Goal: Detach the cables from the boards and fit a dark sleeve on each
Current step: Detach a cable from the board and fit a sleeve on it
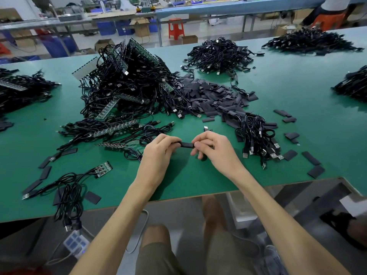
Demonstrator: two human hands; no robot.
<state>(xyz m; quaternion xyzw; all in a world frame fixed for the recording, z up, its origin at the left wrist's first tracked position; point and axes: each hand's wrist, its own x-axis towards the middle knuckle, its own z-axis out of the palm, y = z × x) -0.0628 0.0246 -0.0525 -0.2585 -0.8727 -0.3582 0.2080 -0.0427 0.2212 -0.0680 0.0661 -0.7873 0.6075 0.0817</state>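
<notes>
Sleeve fitting is in hand: the left hand [158,150] and right hand [213,149] each pinch one end of the dark sleeve [186,145], which spans between the two grips just above the counter [198,181]. The next move likely calls for sliding it squarely along the cable, which the grips hide.

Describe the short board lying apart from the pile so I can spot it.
From the big heap of cables and boards on the green table, come toward the near edge, left of the left hand. The short board lies there alone: stubby where the others are long strips, black cables trailing leftward.
</notes>
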